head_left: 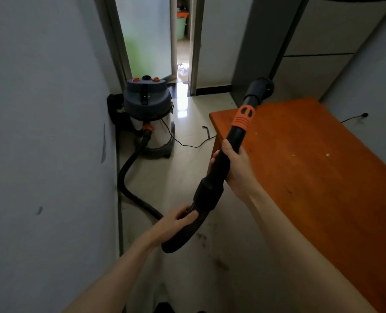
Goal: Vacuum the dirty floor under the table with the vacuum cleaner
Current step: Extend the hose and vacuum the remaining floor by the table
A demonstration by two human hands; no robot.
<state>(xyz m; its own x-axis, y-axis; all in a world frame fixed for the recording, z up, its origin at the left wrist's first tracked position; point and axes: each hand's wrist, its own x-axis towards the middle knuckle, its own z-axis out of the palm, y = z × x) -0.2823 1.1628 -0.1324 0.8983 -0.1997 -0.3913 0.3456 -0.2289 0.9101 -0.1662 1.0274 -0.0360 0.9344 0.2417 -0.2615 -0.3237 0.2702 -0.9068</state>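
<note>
Hands (pixel 233 164) (pixel 178 219) grip vacuum wand (pixel 237 136) and hose (pixel 128 175) beside table (pixel 322 177).

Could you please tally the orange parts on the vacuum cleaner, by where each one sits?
Orange knobs on the canister lid: 2
Orange collar at the hose inlet on the canister: 1
Orange collar on the wand: 1
Total: 4

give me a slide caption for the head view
Both hands, left and right, raise the vacuum wand above the orange table.
</note>
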